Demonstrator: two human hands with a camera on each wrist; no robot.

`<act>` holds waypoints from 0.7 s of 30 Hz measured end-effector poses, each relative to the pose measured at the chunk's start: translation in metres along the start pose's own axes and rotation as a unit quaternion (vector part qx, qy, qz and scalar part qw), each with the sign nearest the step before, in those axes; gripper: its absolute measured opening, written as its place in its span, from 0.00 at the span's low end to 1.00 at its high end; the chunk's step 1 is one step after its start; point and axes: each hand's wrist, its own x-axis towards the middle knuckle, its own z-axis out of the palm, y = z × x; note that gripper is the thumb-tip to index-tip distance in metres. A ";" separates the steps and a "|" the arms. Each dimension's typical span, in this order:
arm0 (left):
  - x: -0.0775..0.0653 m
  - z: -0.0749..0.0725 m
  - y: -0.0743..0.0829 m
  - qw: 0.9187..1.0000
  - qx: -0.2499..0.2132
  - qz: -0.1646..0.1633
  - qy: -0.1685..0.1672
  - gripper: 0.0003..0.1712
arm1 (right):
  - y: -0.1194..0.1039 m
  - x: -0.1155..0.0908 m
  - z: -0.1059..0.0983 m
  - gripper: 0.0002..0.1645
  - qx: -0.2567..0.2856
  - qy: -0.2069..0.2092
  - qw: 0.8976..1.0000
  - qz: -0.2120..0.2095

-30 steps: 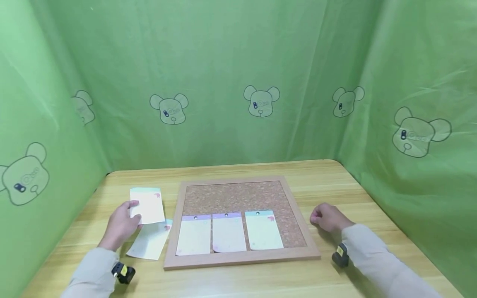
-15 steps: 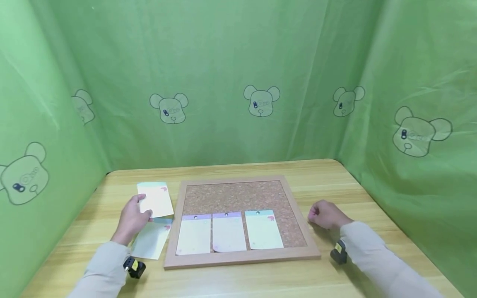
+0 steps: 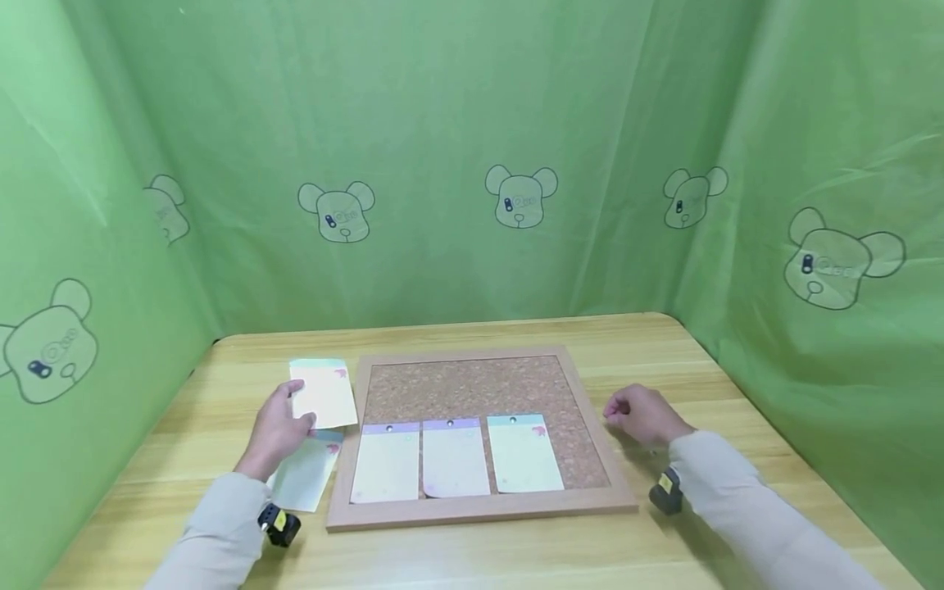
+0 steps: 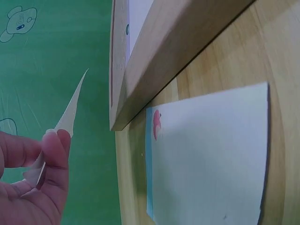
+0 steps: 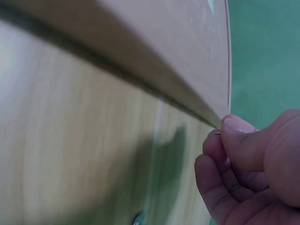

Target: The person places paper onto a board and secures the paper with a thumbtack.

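Note:
My left hand (image 3: 279,430) pinches a sheet of notepaper (image 3: 324,393) with a teal top band and a pink mark. It holds the sheet above the table, left of the framed corkboard (image 3: 465,385). Under that hand lies a second similar sheet (image 4: 211,154), flat on the table. At the board's right side my right hand (image 3: 645,414) pinches a thumbtack (image 5: 217,133), of which only a small metal tip shows between thumb and forefinger. Along the board's lower half three sheets are pinned: two with purple bands (image 3: 387,467) (image 3: 455,463) and one with a teal band (image 3: 524,459).
On the wooden table (image 3: 472,557), another small tack (image 5: 138,218) lies below the right hand. The board's raised wooden frame (image 3: 479,512) forms a low edge. Green curtains (image 3: 442,98) with bear-head prints stand around the back and sides.
My left hand has carried its sheet rightward, closer to the corkboard's left edge. My right hand has shifted slightly left and up toward the board's right edge. The pinned sheets stay in place.

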 end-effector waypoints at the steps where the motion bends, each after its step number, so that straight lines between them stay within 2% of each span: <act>1: 0.000 0.001 0.001 1.000 0.001 0.002 0.000 0.37 | -0.002 0.001 0.000 0.03 0.000 0.004 1.000 -0.005; 5: 0.001 0.005 0.003 1.000 0.008 0.005 -0.002 0.38 | -0.006 0.005 0.004 0.02 0.006 0.019 1.000 -0.014; 12: 0.004 0.013 0.006 1.000 0.019 0.015 -0.001 0.38 | -0.011 0.009 0.010 0.04 0.027 0.015 1.000 -0.003; 17: 0.009 0.019 0.011 1.000 0.010 0.019 -0.008 0.38 | -0.017 0.012 0.012 0.05 0.029 0.011 1.000 -0.006; 21: 0.011 0.027 0.016 0.999 -0.022 0.009 -0.029 0.38 | -0.020 0.016 0.015 0.04 0.030 0.005 0.999 -0.014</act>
